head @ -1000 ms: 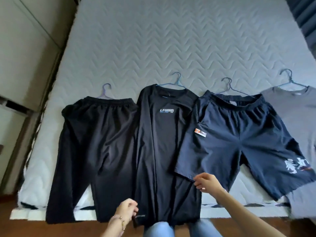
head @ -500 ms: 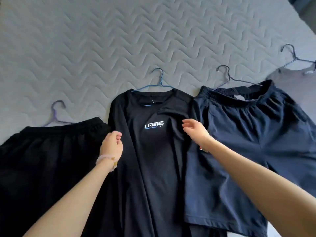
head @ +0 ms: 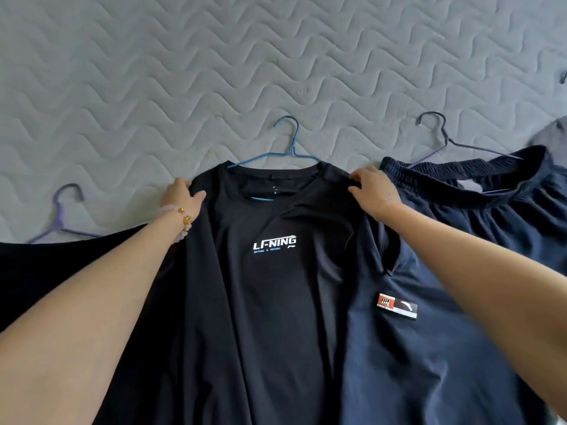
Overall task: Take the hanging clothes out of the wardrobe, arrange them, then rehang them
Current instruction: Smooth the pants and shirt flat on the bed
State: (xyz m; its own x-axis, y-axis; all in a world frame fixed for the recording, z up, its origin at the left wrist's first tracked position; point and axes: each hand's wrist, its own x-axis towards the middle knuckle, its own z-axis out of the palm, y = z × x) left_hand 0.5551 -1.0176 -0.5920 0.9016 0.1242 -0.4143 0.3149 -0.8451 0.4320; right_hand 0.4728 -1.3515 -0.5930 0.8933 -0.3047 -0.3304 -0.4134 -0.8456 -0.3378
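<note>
Black LI-NING T-shirt (head: pixel 276 286) on a blue hanger (head: pixel 288 148), lying chest up on the quilted mattress (head: pixel 276 56). The left hand (head: pixel 181 194) grips one shoulder, thumb on top and fingers curled round the edge. The right hand (head: pixel 372 191) pinches the other shoulder with curled fingers. Navy shorts (head: pixel 429 348) on a dark hanger (head: pixel 441 136) touch the shirt's right side. A black garment (head: pixel 46 265) with a purple hanger (head: pixel 59 216) lies left. A bead bracelet (head: pixel 184 217) circles the left wrist.

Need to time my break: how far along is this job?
Done: navy shorts and black logo T-shirt lie on the grey quilted mattress. In hand: left hand and right hand grip the T-shirt's shoulders over its blue wire hanger. Left: rehanging both.
</note>
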